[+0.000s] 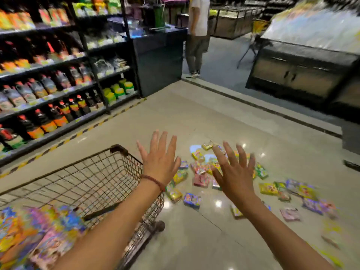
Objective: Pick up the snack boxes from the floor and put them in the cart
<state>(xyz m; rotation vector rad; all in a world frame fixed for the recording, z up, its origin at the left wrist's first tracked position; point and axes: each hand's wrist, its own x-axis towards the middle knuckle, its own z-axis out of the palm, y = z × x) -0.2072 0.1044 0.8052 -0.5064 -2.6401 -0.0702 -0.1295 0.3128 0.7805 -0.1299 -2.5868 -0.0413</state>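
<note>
Head view, store aisle, cart point(109, 172) as ref. landmark. Wire cart sits lower left; its far rim corner lies just below-left of the left hand point(159, 162). Both hands are held up over the floor point(194, 114), palms down, fingers straight and spread, gripping nothing; left hand, w/ bead bracelet point(153, 181) at the wrist, hovers above the cart's right rim, right hand point(235, 175) further right of the cart, apart from the left. Snack boxes on floor point(191, 199) lie scattered right of the cart, from just beside its right wall out toward the right edge of view; some overlap in a loose cluster under the hands, others lie singly. Bare tile stretches beyond the cart's far rim up to a dark counter point(157, 61). Left of the cart, a yellow-black striped line point(81, 131) runs along the base of bottle shelves point(48, 84). Far right of the cart: low display cabinet point(302, 73). Inside the cart, near end: boxes in cart point(39, 234), piled, blurred; far end shows bare mesh. A person point(196, 36) stands well beyond the cart, by the counter.
</note>
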